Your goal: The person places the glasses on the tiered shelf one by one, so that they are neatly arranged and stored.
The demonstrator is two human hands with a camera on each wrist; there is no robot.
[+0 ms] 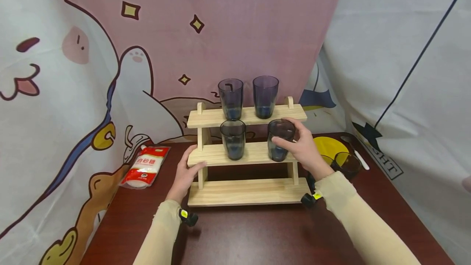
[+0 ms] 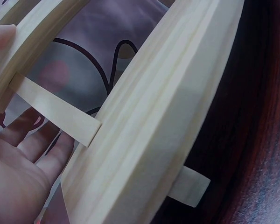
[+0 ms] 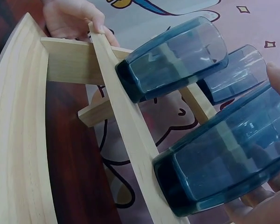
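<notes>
A three-tier wooden rack [image 1: 250, 193] stands on the table. My left hand [image 1: 183, 175] grips the left end of its middle shelf [image 1: 206, 156], thumb in front and the other fingers behind, by the upright in the left wrist view. At the right of that shelf, my right hand [image 1: 306, 150] holds a tinted drinking glass [image 1: 276, 153] around its side, thumb in front. The glass is upright, its base at the shelf board. Another glass [image 1: 233, 142] sits to its left on the same shelf. Two more glasses, one [image 1: 231, 99] left and one [image 1: 265, 98] right, stand on the top shelf.
A red and white bag [image 1: 146, 167] lies at the table's left. On the right, partly behind my right arm, are a yellow plate [image 1: 329, 146], dark cups [image 1: 347, 166] and a white-handled utensil [image 1: 360, 159]. A printed cloth [image 1: 239, 32] hangs behind the rack.
</notes>
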